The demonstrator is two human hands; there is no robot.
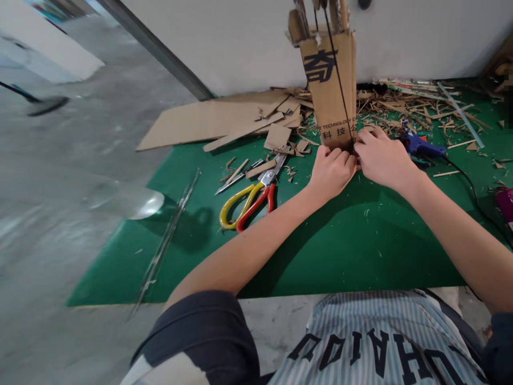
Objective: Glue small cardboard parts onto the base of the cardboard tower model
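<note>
A tall cardboard piece (331, 101) with dark printed lettering stands upright at the table's far side, several rolled or stick-like cardboard parts rising from its top. Down its front runs a black cord (339, 75), reaching the gap between my hands. My left hand (334, 170) is closed at the lower front edge of the cardboard, fingers curled. Beside it, my right hand (380, 158) is closed in a pinch where the cord ends at the lower right corner. The fingertips of both hands are largely hidden. Scissors (264, 184) with yellow and red handles lie left of my left hand.
On the green table (320, 251) lie a cardboard sheet (192, 120), heaped cardboard scraps (404, 107) and a craft knife (236, 179). A blue glue gun (422, 145) trails its cable at right. Thin clear sticks (172, 224) and a transparent object (148, 206) are near the left edge.
</note>
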